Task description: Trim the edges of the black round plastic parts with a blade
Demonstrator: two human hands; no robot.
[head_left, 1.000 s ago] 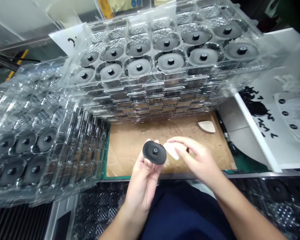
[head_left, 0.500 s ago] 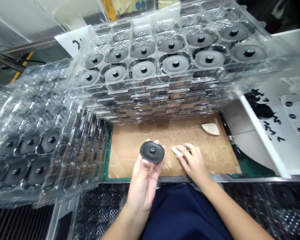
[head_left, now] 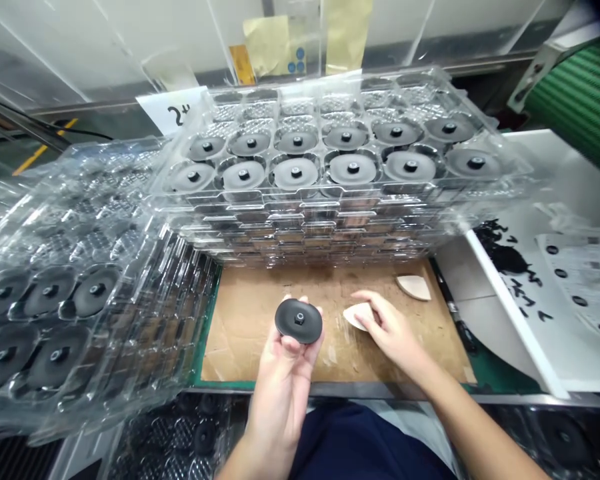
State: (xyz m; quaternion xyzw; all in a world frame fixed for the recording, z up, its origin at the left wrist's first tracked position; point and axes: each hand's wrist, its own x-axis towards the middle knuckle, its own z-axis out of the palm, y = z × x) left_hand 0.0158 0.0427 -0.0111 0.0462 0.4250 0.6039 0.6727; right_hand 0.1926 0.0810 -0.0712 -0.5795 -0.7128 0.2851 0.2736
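Observation:
My left hand [head_left: 287, 370] holds a black oval disc [head_left: 299, 321] from below, with its short central stub facing up. The fingers curl around its edge, above the brown cardboard sheet [head_left: 245, 347]. To the right, my right hand [head_left: 387, 327] pinches a white pointed pad [head_left: 359, 315] between thumb and fingers. The pad is apart from the disc. A second white pad [head_left: 414, 287], shaped like a wedge, lies on the cardboard beyond my right hand.
Stacked clear plastic trays [head_left: 300, 195] with black discs stand behind the cardboard. Another tray stack [head_left: 145, 293] rises at the left. At the right are a white raised edge [head_left: 517, 313], a black pen [head_left: 463, 327] and small black scraps [head_left: 507, 257]. A green roll [head_left: 575, 100] is at upper right.
My view has tilted up, so the scene sits lower. My right hand has turned, and more of the white pad shows. My left hand still holds the disc.

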